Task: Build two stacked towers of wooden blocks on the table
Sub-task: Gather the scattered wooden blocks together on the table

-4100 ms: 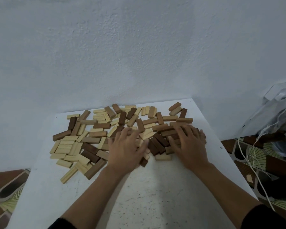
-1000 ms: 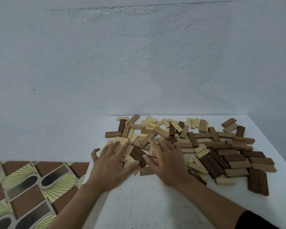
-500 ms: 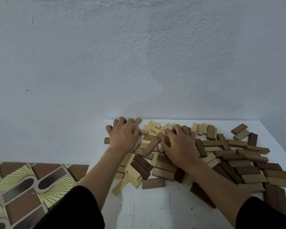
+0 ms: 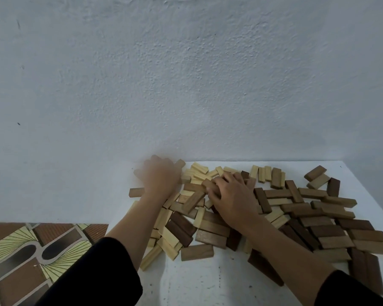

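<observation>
White table bare at 6 o'clock. Wooden blocks lie in a loose flat heap from centre to 3 o'clock. Right hand is palm-down on the heap, fingers bent over blocks, hold unclear. Left hand is at 11 o'clock, blurred, grip can't be told. Wall sits behind.

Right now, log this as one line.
towers: none | left hand: blurred, on light and dark wooden blocks | right hand: on blocks | grips: unclear
</observation>
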A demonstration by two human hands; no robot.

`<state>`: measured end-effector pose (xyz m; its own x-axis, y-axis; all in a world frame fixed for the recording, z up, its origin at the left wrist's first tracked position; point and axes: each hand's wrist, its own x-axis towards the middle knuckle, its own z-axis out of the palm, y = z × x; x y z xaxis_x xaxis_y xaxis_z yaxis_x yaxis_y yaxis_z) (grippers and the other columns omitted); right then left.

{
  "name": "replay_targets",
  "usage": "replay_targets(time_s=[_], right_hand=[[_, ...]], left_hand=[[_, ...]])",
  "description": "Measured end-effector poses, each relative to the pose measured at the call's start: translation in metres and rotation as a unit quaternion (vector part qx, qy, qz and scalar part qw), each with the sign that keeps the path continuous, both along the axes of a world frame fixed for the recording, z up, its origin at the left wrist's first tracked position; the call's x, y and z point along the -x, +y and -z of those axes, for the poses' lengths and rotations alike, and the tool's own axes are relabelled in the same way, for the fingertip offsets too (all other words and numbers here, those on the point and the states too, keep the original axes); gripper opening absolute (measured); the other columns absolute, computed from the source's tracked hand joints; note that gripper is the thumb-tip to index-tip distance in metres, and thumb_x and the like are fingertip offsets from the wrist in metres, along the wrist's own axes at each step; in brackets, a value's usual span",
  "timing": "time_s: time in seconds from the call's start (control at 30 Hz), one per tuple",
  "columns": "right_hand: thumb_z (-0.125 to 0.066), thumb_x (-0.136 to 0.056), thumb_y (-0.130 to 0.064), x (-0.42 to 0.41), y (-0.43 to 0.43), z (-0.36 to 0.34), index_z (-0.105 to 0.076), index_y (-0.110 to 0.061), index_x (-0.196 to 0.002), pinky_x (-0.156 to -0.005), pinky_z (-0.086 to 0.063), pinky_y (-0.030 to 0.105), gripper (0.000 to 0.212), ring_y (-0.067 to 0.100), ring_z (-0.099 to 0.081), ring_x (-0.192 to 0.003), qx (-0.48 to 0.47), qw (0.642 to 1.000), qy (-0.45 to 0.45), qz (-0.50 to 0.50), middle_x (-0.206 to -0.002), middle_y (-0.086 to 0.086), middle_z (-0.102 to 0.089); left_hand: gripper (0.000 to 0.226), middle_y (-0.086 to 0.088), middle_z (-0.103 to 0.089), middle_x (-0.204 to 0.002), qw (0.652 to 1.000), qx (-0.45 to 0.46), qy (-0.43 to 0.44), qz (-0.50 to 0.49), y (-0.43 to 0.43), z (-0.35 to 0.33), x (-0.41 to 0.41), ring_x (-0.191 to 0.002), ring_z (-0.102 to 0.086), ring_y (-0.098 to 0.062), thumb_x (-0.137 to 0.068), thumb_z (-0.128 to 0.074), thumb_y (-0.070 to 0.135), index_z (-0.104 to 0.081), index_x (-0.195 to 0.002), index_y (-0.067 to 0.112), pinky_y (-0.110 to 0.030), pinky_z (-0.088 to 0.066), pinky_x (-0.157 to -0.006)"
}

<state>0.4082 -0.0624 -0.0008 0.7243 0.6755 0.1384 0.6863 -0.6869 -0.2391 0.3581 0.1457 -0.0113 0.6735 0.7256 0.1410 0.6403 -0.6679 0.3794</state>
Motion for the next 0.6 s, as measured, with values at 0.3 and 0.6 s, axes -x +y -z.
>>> replay_targets(time_s=[0.3,0.6], right_hand=[[-0.044,-0.104,-0.042,0.025,-0.033,-0.018,-0.063,-0.018,-0.119,-0.091,-0.045,0.035,0.034,0.013,-0.054,-0.103,-0.225,0.973,0.041,0.006,-0.108,-0.008,-0.058],[-0.043,-0.104,-0.042,0.096,-0.092,-0.005,-0.062,-0.02,-0.123,-0.089,-0.048,0.035,0.035,0.012,-0.051,-0.102,-0.208,0.973,0.073,-0.069,-0.109,-0.006,-0.058]], left_hand=[[0.029,0.01,-0.06,-0.11,0.986,-0.056,-0.145,0.057,-0.047,-0.044,0.044,-0.11,-0.049,-0.016,-0.103,-0.049,0.05,-0.071,-0.101,0.031,-0.036,-0.015,-0.085],[0.035,0.02,-0.06,-0.09,0.983,-0.03,-0.126,0.133,-0.131,-0.026,0.167,-0.09,-0.056,-0.008,-0.101,-0.038,0.057,-0.066,-0.104,0.036,-0.044,-0.028,-0.084]])
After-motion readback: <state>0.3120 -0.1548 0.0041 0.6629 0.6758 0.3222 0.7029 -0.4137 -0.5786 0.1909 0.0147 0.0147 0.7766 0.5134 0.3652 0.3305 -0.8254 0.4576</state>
